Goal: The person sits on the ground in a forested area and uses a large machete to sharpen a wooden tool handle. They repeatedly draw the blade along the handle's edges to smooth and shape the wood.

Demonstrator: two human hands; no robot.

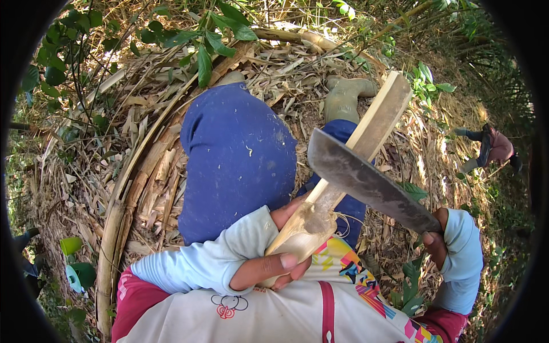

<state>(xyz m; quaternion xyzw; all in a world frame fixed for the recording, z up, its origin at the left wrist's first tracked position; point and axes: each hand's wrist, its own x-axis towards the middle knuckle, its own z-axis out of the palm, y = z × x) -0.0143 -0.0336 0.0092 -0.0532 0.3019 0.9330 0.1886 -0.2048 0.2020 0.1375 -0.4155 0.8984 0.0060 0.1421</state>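
Observation:
A split length of bamboo (382, 114) slants up and away from my lap, its cut inner face and a node showing. My left hand (269, 271) grips its near end, thumb on top and fingers wrapped beneath. In my right hand (437, 243) is a machete (369, 182) with a broad, dark, worn blade. The blade points up and left and overlaps the middle of the bamboo in this view; whether the two touch I cannot tell. A thin curled fibre (346, 224) hangs at the bamboo's node. The machete's handle is mostly hidden by my fingers.
My blue-trousered knee (237, 154) is raised at centre left, and a muddy boot (343, 98) rests on the litter. Long bamboo strips (123, 211) curve along my left side. Leafy branches (211, 37) hang at the top. A person (494, 146) is off to the right.

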